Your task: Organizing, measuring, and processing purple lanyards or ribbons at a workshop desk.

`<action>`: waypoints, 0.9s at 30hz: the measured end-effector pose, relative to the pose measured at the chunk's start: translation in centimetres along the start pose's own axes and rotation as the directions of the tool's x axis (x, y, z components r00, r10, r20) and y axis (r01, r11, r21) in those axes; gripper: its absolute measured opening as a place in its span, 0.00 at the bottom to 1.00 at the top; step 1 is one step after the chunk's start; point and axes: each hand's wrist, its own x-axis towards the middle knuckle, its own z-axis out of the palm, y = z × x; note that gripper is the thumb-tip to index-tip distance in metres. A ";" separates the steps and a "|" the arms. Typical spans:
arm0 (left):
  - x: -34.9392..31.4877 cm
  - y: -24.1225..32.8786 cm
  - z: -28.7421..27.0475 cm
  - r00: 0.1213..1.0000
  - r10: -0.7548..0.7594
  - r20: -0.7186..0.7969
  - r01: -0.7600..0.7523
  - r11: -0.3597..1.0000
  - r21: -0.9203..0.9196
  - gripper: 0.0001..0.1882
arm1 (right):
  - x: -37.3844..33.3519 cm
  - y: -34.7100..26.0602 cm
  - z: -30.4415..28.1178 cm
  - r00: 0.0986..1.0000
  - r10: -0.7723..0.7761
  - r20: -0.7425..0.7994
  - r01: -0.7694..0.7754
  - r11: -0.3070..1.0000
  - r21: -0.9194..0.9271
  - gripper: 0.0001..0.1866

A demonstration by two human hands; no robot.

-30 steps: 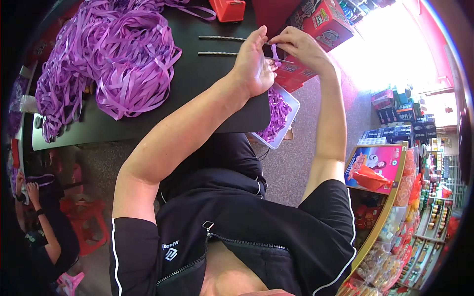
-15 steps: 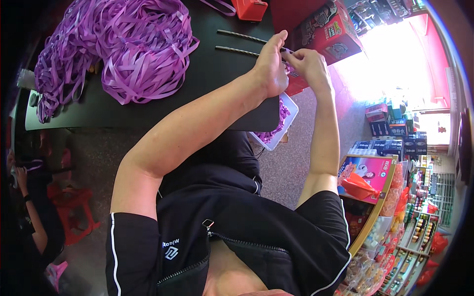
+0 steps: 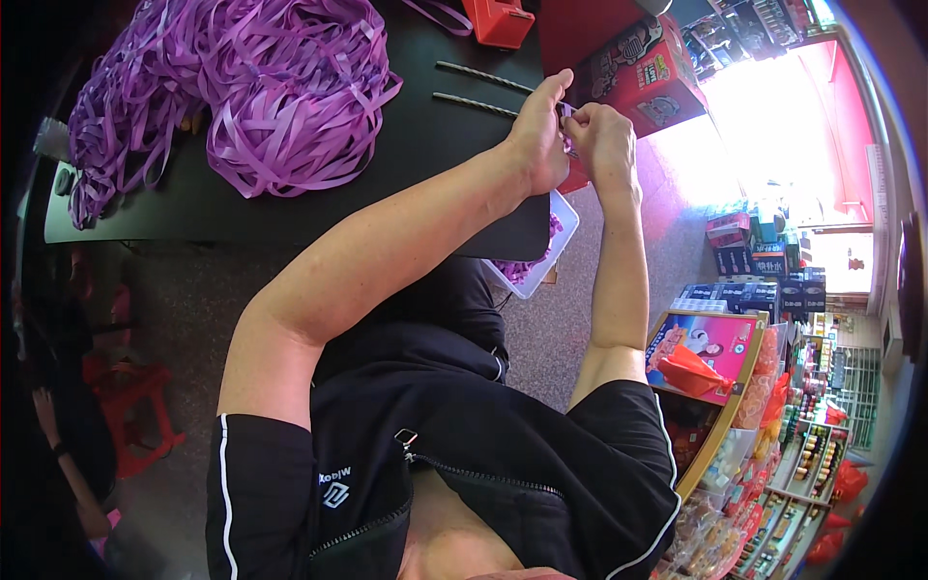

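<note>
My left hand (image 3: pixel 539 135) is at the table's right edge, one digit pointing up and its other fingers mostly hidden. A short stretch of purple ribbon (image 3: pixel 567 137) shows against its palm, and the hand appears closed on it. Facing it, my right hand (image 3: pixel 603 147) pinches the same ribbon between thumb and bent fingers. Two thin twisted metal rods (image 3: pixel 481 72) run side by side past the left hand; their right ends are hidden behind it. A big heap of purple ribbon (image 3: pixel 295 97) lies on the black table (image 3: pixel 406 164) to the left.
Below the table's corner stands a white basin (image 3: pixel 564 237) with purple ribbon pieces. A red tape dispenser (image 3: pixel 500 21) sits at the far edge, a red printed box (image 3: pixel 652 72) beyond my right hand. Stocked shelves (image 3: pixel 812 445) line the right; another person's hand (image 3: pixel 45 411) and a red stool (image 3: pixel 135 411) are left.
My right hand has turned slightly and drawn its fingers in closer to my left palm. The whole view has shifted a little; the ribbon heap and rods lie as before.
</note>
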 end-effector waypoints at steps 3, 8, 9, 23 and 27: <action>0.2 -0.2 -0.1 1.000 -0.003 0.013 0.002 1.000 0.023 0.45 | 0.1 0.4 -0.1 1.000 0.010 0.011 -0.010 0.997 0.071 0.10; 0.7 -0.3 -0.4 1.000 -0.011 0.024 0.009 0.999 0.044 0.47 | 0.7 0.9 -0.6 0.997 0.028 0.068 -0.038 0.987 0.155 0.10; 0.8 -0.3 -0.4 0.999 -0.010 0.031 0.009 0.999 0.044 0.47 | 0.8 1.1 -0.7 0.997 0.024 0.072 -0.035 0.988 0.153 0.10; 0.6 -0.3 -0.4 0.996 -0.023 0.082 0.018 0.998 0.056 0.49 | 1.3 5.3 1.4 0.991 0.017 0.134 -0.044 0.978 0.202 0.15; 0.4 -0.1 -0.4 0.997 -0.015 0.079 0.011 0.999 0.041 0.49 | 0.9 4.0 0.0 0.990 0.071 0.125 -0.104 0.954 0.280 0.17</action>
